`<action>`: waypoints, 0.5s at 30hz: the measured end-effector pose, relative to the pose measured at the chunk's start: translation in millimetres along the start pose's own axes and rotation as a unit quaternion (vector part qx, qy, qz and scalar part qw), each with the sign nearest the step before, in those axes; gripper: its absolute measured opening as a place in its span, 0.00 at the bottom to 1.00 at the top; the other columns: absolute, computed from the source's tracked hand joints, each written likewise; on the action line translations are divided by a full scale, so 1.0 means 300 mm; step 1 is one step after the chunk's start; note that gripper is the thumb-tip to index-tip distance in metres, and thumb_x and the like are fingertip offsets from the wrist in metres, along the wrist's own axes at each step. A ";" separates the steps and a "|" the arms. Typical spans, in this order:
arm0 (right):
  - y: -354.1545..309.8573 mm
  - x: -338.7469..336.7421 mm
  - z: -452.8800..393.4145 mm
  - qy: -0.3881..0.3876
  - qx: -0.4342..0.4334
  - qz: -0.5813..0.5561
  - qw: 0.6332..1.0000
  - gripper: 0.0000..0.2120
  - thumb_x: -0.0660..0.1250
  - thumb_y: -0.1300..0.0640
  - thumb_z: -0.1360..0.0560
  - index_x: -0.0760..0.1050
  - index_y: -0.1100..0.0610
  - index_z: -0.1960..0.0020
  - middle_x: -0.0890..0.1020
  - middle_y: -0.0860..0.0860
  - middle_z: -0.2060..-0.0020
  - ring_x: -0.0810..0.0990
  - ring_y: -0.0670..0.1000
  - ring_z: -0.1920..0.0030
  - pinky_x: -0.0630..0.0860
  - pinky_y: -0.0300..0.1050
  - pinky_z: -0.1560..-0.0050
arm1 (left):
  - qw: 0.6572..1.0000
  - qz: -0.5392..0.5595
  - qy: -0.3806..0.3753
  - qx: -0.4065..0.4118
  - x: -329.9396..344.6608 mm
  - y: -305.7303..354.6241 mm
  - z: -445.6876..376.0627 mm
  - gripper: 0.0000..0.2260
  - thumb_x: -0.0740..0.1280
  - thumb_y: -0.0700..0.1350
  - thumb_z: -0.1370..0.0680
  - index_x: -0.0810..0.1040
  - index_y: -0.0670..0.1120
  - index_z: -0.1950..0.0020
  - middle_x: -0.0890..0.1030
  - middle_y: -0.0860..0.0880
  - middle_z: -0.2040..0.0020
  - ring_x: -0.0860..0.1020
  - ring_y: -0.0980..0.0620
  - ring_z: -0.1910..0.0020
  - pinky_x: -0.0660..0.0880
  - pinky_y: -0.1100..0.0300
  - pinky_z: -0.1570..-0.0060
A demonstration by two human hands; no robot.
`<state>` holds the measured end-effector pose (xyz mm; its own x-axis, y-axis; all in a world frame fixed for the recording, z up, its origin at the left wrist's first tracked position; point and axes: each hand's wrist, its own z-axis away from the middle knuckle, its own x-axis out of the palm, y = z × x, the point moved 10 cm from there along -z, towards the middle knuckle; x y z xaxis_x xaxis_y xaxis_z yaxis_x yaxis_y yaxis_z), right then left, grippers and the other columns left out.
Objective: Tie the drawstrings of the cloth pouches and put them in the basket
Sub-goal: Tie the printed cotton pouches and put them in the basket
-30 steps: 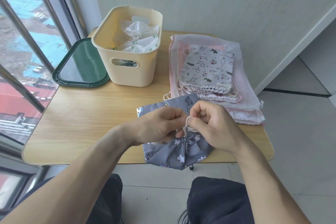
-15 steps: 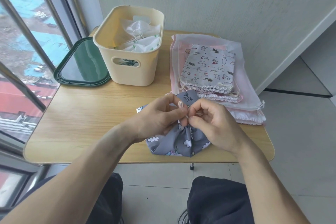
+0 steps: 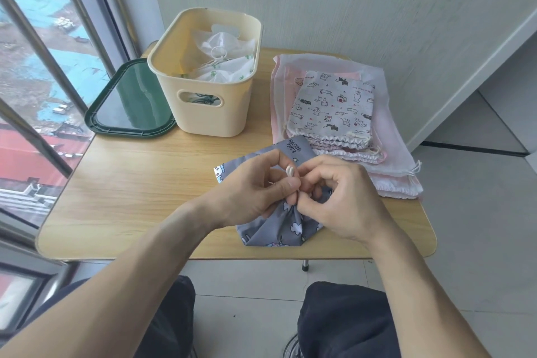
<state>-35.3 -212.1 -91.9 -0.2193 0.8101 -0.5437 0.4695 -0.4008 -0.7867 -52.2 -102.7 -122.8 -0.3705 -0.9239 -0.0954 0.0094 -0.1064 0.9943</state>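
A grey unicorn-print pouch (image 3: pixel 279 227) lies near the table's front edge, its mouth gathered. My left hand (image 3: pixel 255 192) and my right hand (image 3: pixel 340 200) meet over the gathered mouth, and both pinch its white drawstring (image 3: pixel 290 172), a loop of which stands up between the fingertips. The cream plastic basket (image 3: pixel 209 113) stands at the back left with white tied pouches (image 3: pixel 223 61) inside. A stack of other pouches sits at the back right, a grey animal-print pouch (image 3: pixel 334 107) on top of pink ones (image 3: pixel 389 160).
A dark green tray (image 3: pixel 130 104) lies left of the basket by the window. The wooden table (image 3: pixel 139 189) has bare surface at the left. A wall runs behind. My knees show below the table's front edge.
The pouch has shifted back onto the table from its front edge. My fingers have worked the cord, and a loop now stands up between them.
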 end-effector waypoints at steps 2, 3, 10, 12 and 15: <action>-0.007 0.002 -0.003 0.008 0.000 0.004 1.000 0.10 0.71 0.50 0.34 0.82 0.57 0.65 0.82 0.45 0.59 0.78 0.52 0.69 0.77 0.52 0.66 | 0.999 0.026 0.026 -0.005 -0.011 -0.008 -0.004 0.03 0.65 0.40 0.19 0.71 0.43 0.51 0.80 0.41 0.62 0.69 0.53 0.74 0.66 0.65 0.74; -0.011 0.002 -0.005 0.012 -0.003 0.006 1.000 0.09 0.71 0.52 0.33 0.81 0.58 0.65 0.82 0.47 0.60 0.78 0.52 0.69 0.76 0.52 0.66 | 0.998 0.038 0.043 -0.004 -0.017 -0.007 -0.006 0.03 0.65 0.39 0.19 0.72 0.43 0.51 0.80 0.41 0.62 0.72 0.54 0.73 0.68 0.66 0.72; -0.003 -0.014 -0.005 0.059 0.021 0.032 0.998 0.03 0.70 0.58 0.35 0.77 0.56 0.66 0.80 0.47 0.68 0.77 0.49 0.70 0.74 0.44 0.68 | 0.989 -0.051 0.138 0.020 -0.074 0.002 -0.011 0.05 0.72 0.42 0.22 0.76 0.44 0.54 0.81 0.48 0.66 0.73 0.50 0.69 0.69 0.57 0.66; 0.008 -0.008 -0.001 0.059 0.041 0.028 0.997 0.03 0.70 0.57 0.35 0.77 0.55 0.66 0.79 0.46 0.70 0.77 0.46 0.71 0.72 0.39 0.69 | 0.984 -0.071 0.156 0.042 -0.091 0.016 -0.009 0.06 0.73 0.41 0.23 0.77 0.45 0.56 0.82 0.39 0.62 0.73 0.42 0.70 0.69 0.50 0.67; 0.026 0.006 0.000 0.053 0.066 0.010 0.996 0.05 0.70 0.55 0.34 0.77 0.55 0.65 0.80 0.48 0.73 0.75 0.43 0.73 0.69 0.36 0.70 | 0.977 -0.089 0.187 0.057 -0.105 0.033 0.000 0.07 0.74 0.40 0.25 0.77 0.46 0.58 0.83 0.43 0.61 0.76 0.36 0.66 0.73 0.45 0.64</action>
<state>-32.1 -213.9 -99.0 -0.1171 0.8393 -0.5309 0.3544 -0.4641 -0.8118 -40.4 -74.6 -109.9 0.0096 -0.9662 -0.2578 -0.1356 -0.2567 0.9569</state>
